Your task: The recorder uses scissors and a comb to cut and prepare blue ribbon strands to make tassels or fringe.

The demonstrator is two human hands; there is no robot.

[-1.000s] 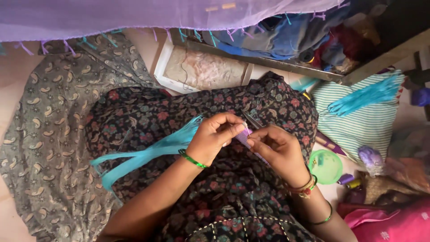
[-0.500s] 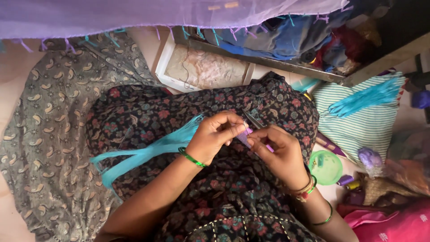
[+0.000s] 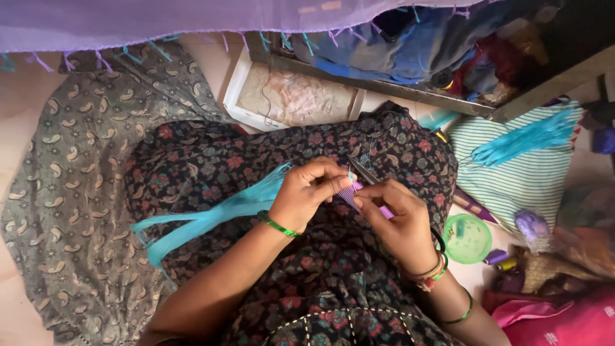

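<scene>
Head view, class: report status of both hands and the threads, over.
Left hand pinching turquoise thread bundle. Right hand on small purple comb. Nothing blocking.

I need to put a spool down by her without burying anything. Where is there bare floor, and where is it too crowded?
Bare floor shows at the far left, beside the grey paisley cloth, under the purple fabric. A smaller patch lies between the white tray and that cloth. The right is crowded: striped cloth, green lid, spools, pink bag.
</scene>
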